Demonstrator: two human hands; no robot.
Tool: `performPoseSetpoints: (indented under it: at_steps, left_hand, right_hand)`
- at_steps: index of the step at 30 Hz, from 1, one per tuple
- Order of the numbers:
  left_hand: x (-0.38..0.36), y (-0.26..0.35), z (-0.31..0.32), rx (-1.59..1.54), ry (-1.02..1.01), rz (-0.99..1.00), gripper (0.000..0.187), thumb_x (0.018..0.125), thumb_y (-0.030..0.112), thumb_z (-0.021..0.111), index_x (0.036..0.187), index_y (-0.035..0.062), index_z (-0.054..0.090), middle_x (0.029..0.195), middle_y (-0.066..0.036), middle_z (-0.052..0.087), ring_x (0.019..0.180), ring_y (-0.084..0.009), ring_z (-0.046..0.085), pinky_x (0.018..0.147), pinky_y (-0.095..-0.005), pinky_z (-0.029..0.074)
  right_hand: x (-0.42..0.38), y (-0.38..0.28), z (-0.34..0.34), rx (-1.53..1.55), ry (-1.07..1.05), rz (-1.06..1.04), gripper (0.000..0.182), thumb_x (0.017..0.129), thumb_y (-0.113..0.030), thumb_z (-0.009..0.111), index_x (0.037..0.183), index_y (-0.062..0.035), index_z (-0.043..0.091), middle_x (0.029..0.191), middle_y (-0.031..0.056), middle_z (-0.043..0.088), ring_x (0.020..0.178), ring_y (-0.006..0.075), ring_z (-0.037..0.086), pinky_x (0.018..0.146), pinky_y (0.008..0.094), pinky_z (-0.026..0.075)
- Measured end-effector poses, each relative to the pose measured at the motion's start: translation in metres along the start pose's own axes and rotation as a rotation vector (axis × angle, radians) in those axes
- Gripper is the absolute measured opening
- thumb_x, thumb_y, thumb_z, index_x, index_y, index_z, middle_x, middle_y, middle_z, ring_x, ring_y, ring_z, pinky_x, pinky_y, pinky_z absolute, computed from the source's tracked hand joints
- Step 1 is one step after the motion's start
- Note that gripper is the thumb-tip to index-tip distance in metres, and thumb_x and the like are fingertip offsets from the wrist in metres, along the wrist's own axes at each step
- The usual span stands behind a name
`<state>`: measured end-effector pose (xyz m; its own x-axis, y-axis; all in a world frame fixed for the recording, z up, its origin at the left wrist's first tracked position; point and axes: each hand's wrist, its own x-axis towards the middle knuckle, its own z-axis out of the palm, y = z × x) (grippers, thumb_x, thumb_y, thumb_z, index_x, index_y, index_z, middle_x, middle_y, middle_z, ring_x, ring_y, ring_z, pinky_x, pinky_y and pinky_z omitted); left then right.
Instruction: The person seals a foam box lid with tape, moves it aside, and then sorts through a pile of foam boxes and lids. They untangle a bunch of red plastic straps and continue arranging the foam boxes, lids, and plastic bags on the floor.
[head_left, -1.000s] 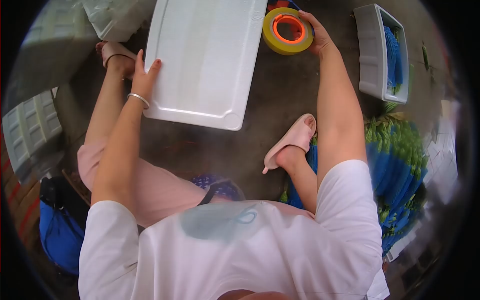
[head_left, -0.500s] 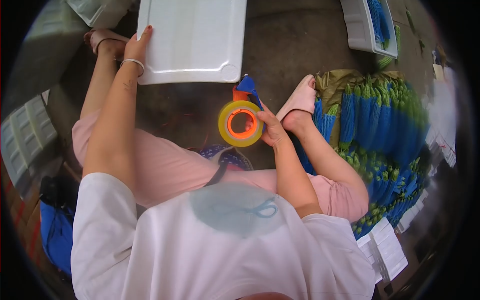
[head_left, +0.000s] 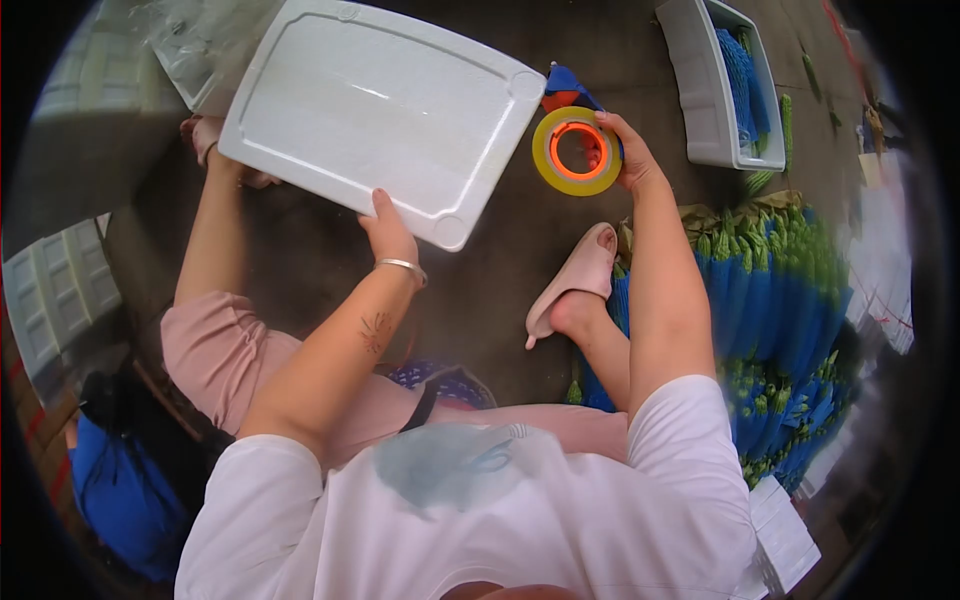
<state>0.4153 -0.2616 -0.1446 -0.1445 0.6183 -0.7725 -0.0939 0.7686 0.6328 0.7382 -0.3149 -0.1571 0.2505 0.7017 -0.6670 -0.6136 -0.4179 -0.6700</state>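
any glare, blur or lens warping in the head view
Head view: bright glare streaks on the white foam box; head view: the blue-netted vegetables smear into blur toward the right; head view: strong fisheye bending, with black corners.

Dark brownish-grey floor (head_left: 480, 310), soft light

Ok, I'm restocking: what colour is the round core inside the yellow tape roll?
The round core is bright orange, clearest in head view.

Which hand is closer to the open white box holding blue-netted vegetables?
Right. The right hand, gripping the tape dispenser, is left of the open white box; the left hand is farther left, holding the foam lid.
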Motion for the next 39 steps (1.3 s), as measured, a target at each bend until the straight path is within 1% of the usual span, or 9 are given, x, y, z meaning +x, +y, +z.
performPoseSetpoints:
  at_steps: [4,5,7,9,10,15,21,32,39]
  left_hand:
    - [0.004,0.070,-0.024,0.735,-1.045,-0.847,0.061,0.092,0.051,0.047,0.132,0.0053,0.040,0.136,-0.018,0.043,0.104,-0.0339,0.060,0.083,-0.0463,0.052]
    - [-0.007,0.087,-0.014,0.749,-1.035,-0.863,0.061,0.092,0.051,0.047,0.132,0.0053,0.040,0.136,-0.018,0.043,0.104,-0.0339,0.060,0.083,-0.0463,0.052]
    - [-0.029,0.110,0.002,1.728,-1.075,0.422,0.075,0.077,0.049,0.068,0.137,0.0144,0.039,0.143,-0.017,0.036,0.120,-0.0392,0.049,0.092,-0.0573,0.043]
    - [-0.005,0.103,0.007,1.793,-0.925,1.598,0.094,0.060,0.045,0.079,0.141,0.0254,0.036,0.150,-0.012,0.026,0.136,-0.0390,0.027,0.103,-0.0644,0.025]
    - [0.023,0.086,0.004,1.800,-0.950,1.467,0.098,0.056,0.044,0.080,0.141,0.0342,0.034,0.153,-0.007,0.019,0.143,-0.0325,0.009,0.106,-0.0677,0.008]
    - [0.034,0.070,0.000,1.825,-0.803,1.620,0.093,0.060,0.045,0.078,0.141,0.0383,0.033,0.154,-0.002,0.019,0.143,-0.0299,0.012,0.106,-0.0685,0.009]
    - [0.036,0.064,-0.004,1.803,-0.796,1.661,0.091,0.064,0.042,0.077,0.142,0.0387,0.031,0.155,-0.001,0.016,0.143,-0.0284,0.011,0.106,-0.0675,0.010]
    - [0.039,0.068,-0.003,1.846,-0.768,1.630,0.089,0.068,0.044,0.072,0.144,0.0398,0.026,0.156,-0.001,0.011,0.144,-0.0280,0.006,0.107,-0.0675,0.005]
    - [0.038,0.069,-0.003,1.876,-0.785,1.599,0.084,0.072,0.047,0.067,0.144,0.0403,0.025,0.156,-0.002,0.011,0.144,-0.0283,0.006,0.107,-0.0675,0.002]
  right_hand:
    - [0.029,-0.013,-0.006,-0.021,-0.034,0.023,0.033,0.079,-0.033,0.068,0.098,-0.0077,0.060,0.077,0.0039,0.060,0.063,0.0127,0.057,0.057,0.0255,0.049]
    - [0.032,-0.007,-0.006,0.010,-0.049,-0.016,0.033,0.079,-0.033,0.068,0.098,-0.0077,0.059,0.079,0.0041,0.060,0.064,0.0127,0.057,0.058,0.0257,0.050]
    - [0.031,0.007,-0.009,0.081,-0.047,-0.020,0.034,0.079,-0.033,0.068,0.100,-0.0078,0.059,0.084,0.0043,0.061,0.070,0.0129,0.059,0.061,0.0266,0.051]
    - [0.023,0.018,-0.007,0.166,-0.027,-0.055,0.033,0.081,-0.032,0.067,0.101,-0.0078,0.058,0.088,0.0040,0.062,0.075,0.0130,0.060,0.064,0.0272,0.051]
    - [0.015,0.020,0.003,0.115,0.024,-0.121,0.037,0.082,-0.038,0.063,0.096,-0.0045,0.058,0.072,0.0059,0.059,0.057,0.0148,0.056,0.054,0.0278,0.050]
    - [-0.050,0.089,0.008,0.262,-0.032,-0.118,0.063,0.082,-0.027,0.065,0.138,-0.0084,0.042,0.107,0.0031,0.062,0.082,0.0108,0.059,0.070,0.0258,0.050]
    - [-0.159,0.222,0.086,0.347,0.038,0.065,0.068,0.082,-0.017,0.067,0.142,-0.0115,0.037,0.124,0.0037,0.056,0.110,0.0144,0.053,0.099,0.0296,0.039]
    - [-0.167,0.235,0.132,0.762,-0.053,0.211,0.043,0.084,-0.032,0.056,0.118,-0.0066,0.055,0.080,0.0046,0.057,0.066,0.0133,0.054,0.061,0.0267,0.049]
    - [-0.176,0.205,0.171,0.801,0.119,0.261,0.041,0.085,-0.041,0.049,0.109,-0.0082,0.057,0.077,0.0050,0.058,0.064,0.0128,0.055,0.060,0.0259,0.050]
